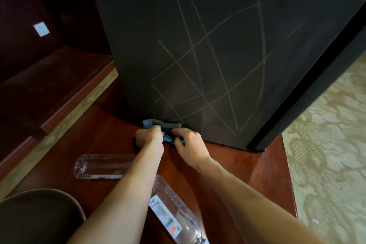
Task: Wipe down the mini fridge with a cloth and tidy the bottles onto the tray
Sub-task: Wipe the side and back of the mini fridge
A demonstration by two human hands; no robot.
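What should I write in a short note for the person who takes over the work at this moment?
Left hand and right hand: both grip the grey cloth at the foot of the mini fridge.
Fridge side: light scribble marks still on it, so wiping is not finished.
Two clear bottles lie on the wooden surface: unlabelled bottle on the left, labelled bottle between the forearms.
Dark round tray, bottom left: no bottle on it.
Left: finish wiping, move both bottles onto the tray.

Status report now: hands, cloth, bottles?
Left hand and right hand grip cloth at fridge base. Two bottles lie on the table, not on tray.
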